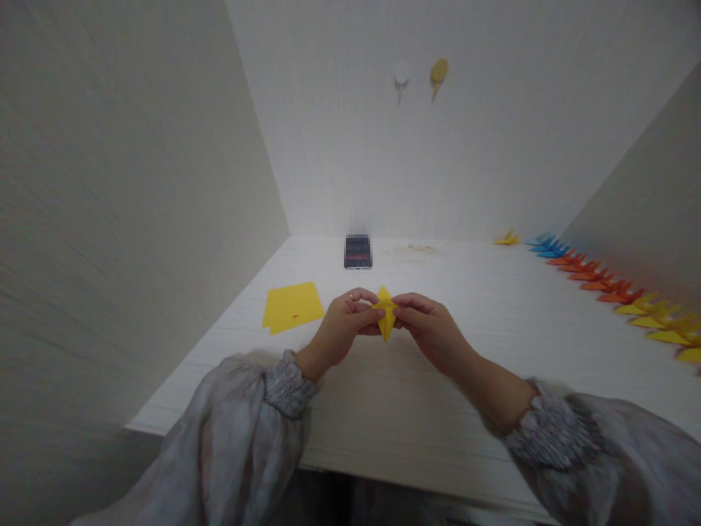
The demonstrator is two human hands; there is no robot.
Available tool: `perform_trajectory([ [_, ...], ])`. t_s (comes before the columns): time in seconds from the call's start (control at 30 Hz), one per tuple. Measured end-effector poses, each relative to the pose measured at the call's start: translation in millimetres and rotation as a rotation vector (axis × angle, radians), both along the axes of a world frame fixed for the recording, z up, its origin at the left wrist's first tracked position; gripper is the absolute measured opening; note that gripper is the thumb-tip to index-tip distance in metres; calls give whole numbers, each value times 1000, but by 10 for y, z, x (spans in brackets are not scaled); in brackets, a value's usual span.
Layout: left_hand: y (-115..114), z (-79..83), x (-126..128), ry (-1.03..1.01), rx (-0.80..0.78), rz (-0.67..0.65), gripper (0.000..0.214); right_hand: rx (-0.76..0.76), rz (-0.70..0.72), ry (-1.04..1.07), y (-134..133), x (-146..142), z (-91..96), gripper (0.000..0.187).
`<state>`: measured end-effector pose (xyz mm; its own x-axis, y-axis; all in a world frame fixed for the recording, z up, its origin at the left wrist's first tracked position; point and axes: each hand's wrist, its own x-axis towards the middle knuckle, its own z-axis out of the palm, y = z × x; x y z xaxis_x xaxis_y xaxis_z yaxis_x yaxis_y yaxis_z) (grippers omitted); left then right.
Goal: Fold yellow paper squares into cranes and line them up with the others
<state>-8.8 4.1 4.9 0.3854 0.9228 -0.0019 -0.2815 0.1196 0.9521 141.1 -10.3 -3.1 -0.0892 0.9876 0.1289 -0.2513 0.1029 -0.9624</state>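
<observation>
Between my two hands is a piece of folded yellow origami paper (pixel 386 321), shaped like a narrow diamond with a crease down its lower half. My left hand (pixel 350 315) pinches its left side, thumb on the front face and fingers around the edge and behind. On the right side, my right hand (pixel 426 318) grips it the same way with thumb and fingers. The paper is held over the middle of the white table (pixel 465 438). To the left of my left hand lies a small stack of flat yellow paper sheets (pixel 293 305).
A phone (pixel 358 252) lies near the back wall. Folded paper cranes stand along the right side: blue (pixel 549 246), orange (pixel 596 276) and yellow (pixel 665 319) ones in a row, plus a single yellow crane (pixel 507 238) behind. Walls enclose the table; two hooks (pixel 439 71) are on the back wall.
</observation>
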Motion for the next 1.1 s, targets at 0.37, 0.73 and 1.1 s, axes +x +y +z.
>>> perform_trajectory([
  [0.37,-20,41,27,49,51,63,25,169,-35,-211,0,16,35,13],
  [0.73,-36,62,35,50,104,90,28,133,-69,-255,12,9,42,14],
  [1.1,-14,24,29,112,159,107,29,223,7,-513,88,78,-28,9],
])
